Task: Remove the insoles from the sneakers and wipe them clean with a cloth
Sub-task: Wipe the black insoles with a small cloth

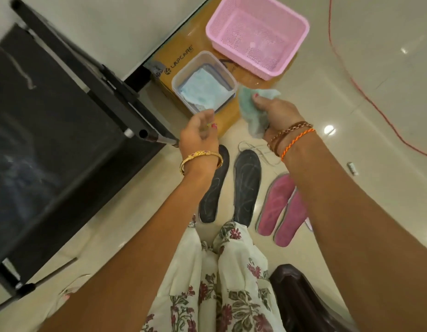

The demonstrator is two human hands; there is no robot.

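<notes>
While cloth [249, 109] in right hand [276, 111]

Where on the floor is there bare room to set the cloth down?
Bare tile lies right of the pink insoles, out toward the red cord, and left of the black insoles beside the black stand. The cardboard box top is crowded.

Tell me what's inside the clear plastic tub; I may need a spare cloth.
Inside the clear plastic tub lies a folded light-blue cloth, covering most of the bottom. Anything beneath it is hidden. The right hand grips another greenish cloth beside the tub.
</notes>
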